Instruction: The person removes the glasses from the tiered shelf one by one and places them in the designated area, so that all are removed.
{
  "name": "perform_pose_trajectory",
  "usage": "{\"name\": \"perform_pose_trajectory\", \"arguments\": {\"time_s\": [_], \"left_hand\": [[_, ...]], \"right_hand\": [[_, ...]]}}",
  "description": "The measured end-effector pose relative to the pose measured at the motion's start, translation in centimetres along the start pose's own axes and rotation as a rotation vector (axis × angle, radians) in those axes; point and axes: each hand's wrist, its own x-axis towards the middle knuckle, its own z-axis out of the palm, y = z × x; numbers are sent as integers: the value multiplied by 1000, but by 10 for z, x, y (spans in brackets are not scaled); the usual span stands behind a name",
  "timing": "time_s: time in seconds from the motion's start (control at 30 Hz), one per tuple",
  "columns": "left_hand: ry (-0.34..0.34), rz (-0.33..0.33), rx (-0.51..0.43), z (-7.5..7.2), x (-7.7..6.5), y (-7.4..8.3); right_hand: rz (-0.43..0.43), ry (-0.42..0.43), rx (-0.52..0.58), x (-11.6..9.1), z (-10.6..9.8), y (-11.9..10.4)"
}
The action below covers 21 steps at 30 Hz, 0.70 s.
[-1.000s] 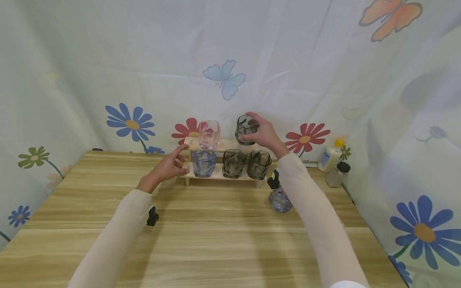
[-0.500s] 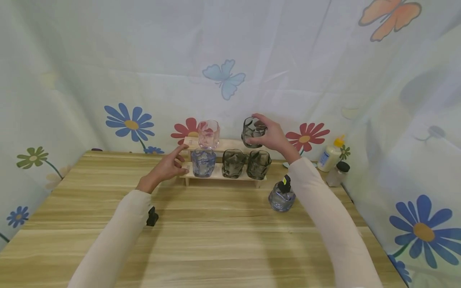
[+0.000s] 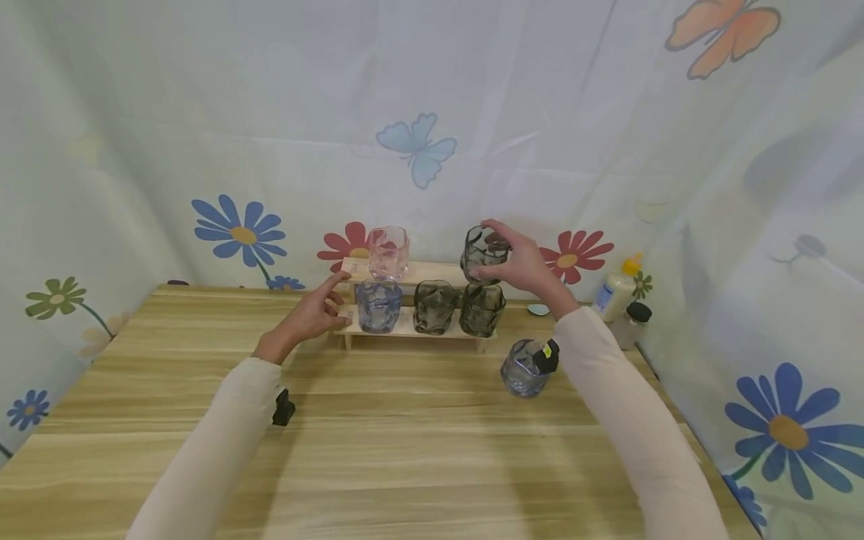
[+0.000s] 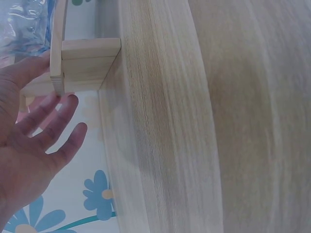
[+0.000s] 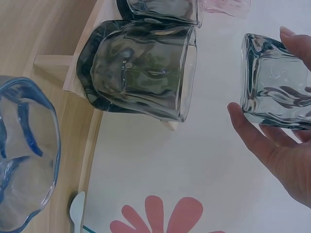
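Observation:
My right hand grips a smoky grey glass tumbler by its side, thumb and fingers spread around it, over the right end of the upper shelf. My left hand holds the left end of the two-tier wooden rack, index finger at the upper shelf and thumb at the lower. A pink tumbler stands on the upper shelf's left part. Below it, the lower shelf bears a blue tumbler and two grey ones, a middle tumbler and a right-end tumbler.
On the wooden table, a bluish tumbler stands right of the rack, partly covered by the right wrist camera. A yellow-capped bottle, a black-lidded jar and a small spoon lie farther right. A flowered curtain hangs behind.
My right hand has moved rightward along the upper shelf and slightly down, carrying the grey tumbler. The left hand keeps its place at the rack's end.

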Motion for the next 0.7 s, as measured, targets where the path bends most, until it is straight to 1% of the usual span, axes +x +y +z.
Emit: {"name": "perform_pose_trajectory", "arguments": {"time_s": [0.37, 0.5, 0.7], "left_hand": [[-8, -14, -6, 0, 0, -1], [-12, -4, -2, 1, 0, 0], [-13, -13, 6, 0, 1, -1]], "right_hand": [[18, 26, 33, -23, -6, 9], [16, 41, 25, -34, -10, 16], [18, 54, 21, -51, -12, 25]]}}
